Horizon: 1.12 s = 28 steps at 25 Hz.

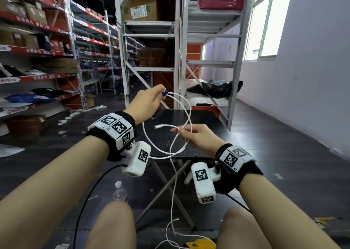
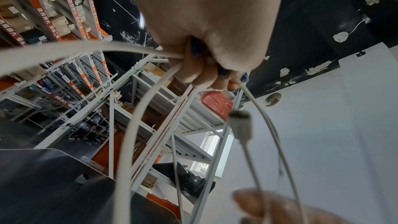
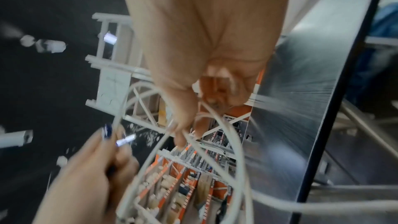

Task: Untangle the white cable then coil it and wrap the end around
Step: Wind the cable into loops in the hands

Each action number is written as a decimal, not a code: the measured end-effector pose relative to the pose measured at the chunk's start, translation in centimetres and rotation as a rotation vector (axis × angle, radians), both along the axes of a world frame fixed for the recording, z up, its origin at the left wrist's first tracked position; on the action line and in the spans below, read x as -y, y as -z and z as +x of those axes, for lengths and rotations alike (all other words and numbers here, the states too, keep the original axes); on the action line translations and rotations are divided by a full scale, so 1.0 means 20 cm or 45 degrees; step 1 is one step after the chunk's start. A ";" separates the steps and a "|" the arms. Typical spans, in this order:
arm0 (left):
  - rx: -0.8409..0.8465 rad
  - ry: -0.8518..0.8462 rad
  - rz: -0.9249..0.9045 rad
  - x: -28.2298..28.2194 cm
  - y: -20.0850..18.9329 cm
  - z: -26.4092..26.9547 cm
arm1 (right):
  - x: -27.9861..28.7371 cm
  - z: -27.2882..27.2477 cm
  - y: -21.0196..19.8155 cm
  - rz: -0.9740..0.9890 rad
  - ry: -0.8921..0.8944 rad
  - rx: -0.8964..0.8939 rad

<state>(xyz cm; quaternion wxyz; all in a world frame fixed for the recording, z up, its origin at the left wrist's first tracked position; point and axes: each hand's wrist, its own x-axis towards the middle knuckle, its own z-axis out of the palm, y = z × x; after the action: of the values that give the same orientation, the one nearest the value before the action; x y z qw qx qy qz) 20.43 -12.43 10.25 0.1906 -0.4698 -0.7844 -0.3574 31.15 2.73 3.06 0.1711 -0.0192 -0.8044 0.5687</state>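
The white cable (image 1: 190, 108) forms loose loops in the air between my two hands, above the near edge of a black folding table (image 1: 208, 120). My left hand (image 1: 163, 94) is raised and pinches the top of the loops; in the left wrist view its curled fingers (image 2: 200, 67) grip several strands of the cable (image 2: 126, 142). Lower and to the right, my right hand (image 1: 177, 130) pinches the cable just behind its connector end (image 1: 161, 125), which sticks out to the left. That connector (image 2: 240, 125) also shows close up. A long tail hangs between my knees down to the floor.
White metal shelving (image 1: 149, 34) stands behind the table, with red-labelled store shelves at the left. A water bottle (image 1: 119, 192) stands on the floor by my left knee. A black bag (image 1: 214, 88) lies on a low shelf. Scraps of paper litter the dark floor.
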 end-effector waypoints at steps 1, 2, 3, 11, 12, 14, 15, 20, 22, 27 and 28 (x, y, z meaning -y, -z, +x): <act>-0.004 -0.038 -0.007 0.01 0.01 -0.01 | -0.01 0.01 -0.01 -0.063 -0.054 -0.011; -0.001 -0.074 -0.006 0.01 0.02 -0.02 | -0.02 0.03 -0.03 -0.140 -0.104 -0.004; 0.010 -0.106 0.004 0.02 0.02 -0.03 | -0.02 0.03 -0.04 -0.238 -0.145 0.005; 0.055 -0.062 0.025 0.02 0.04 -0.02 | 0.00 0.01 -0.09 -0.354 0.240 -0.156; 0.061 -0.063 0.031 0.02 0.04 -0.02 | 0.00 0.01 -0.09 -0.405 0.236 -0.151; 0.069 -0.063 0.031 0.04 0.04 -0.03 | -0.01 0.01 -0.10 -0.302 0.299 -0.112; 0.074 -0.059 0.026 0.05 0.04 -0.03 | -0.03 0.01 -0.10 -0.185 0.347 -0.078; 0.076 -0.053 -0.035 0.06 0.07 -0.03 | -0.10 0.03 -0.16 -0.422 0.196 -0.060; 0.080 -0.033 -0.038 0.06 0.09 -0.05 | -0.10 0.05 -0.18 -0.805 -0.018 -0.090; 0.971 0.269 0.399 0.02 0.14 -0.01 | -0.07 0.03 -0.18 -1.105 -0.096 -0.096; 1.189 0.362 0.454 0.03 0.16 0.00 | -0.07 0.02 -0.18 -1.157 -0.049 -0.137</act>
<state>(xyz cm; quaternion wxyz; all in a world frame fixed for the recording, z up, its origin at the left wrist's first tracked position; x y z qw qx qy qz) 20.52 -13.00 7.13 -0.1530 -0.3225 -0.6412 -0.6793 31.55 4.12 6.65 0.1761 -0.0479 -0.4635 0.8671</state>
